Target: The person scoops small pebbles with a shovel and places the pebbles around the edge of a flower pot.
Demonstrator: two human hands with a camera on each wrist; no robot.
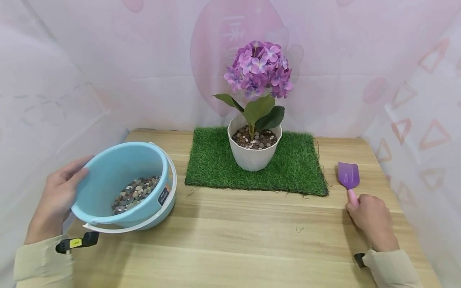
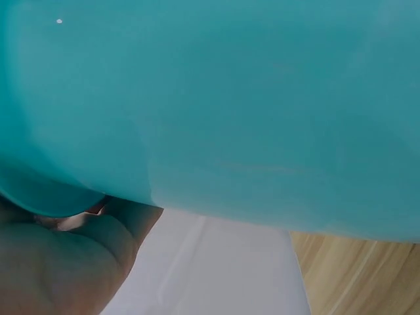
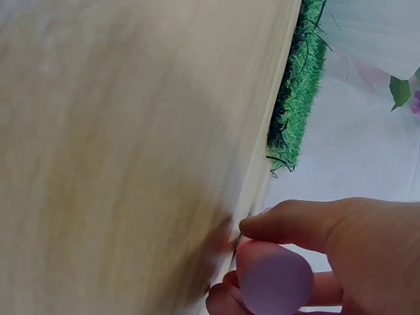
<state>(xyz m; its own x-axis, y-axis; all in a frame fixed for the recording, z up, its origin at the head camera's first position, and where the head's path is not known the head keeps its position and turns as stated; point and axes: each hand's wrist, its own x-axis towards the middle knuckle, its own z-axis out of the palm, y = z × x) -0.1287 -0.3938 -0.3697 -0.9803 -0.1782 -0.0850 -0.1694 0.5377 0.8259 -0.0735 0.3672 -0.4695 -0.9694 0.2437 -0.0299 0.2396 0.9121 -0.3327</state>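
My left hand [image 1: 57,194] grips the rim of a light blue bucket [image 1: 104,176], which leans toward me on the left of the table. Small mixed pebbles [image 1: 138,190] lie inside the bucket, and its white handle hangs down over the front. In the left wrist view the bucket's wall [image 2: 230,111] fills most of the picture. At the right, my right hand [image 1: 372,220] holds the pink handle of a small purple shovel [image 1: 348,175], whose blade points away from me. The right wrist view shows the rounded handle end [image 3: 277,283] between thumb and fingers.
A white pot [image 1: 252,160] with a purple hydrangea [image 1: 257,72] and pebbles around its stem stands on a green grass mat [image 1: 212,168] at the back middle. The wooden table [image 1: 252,232] is enclosed by pale printed cloth [image 1: 151,52] at back and sides.
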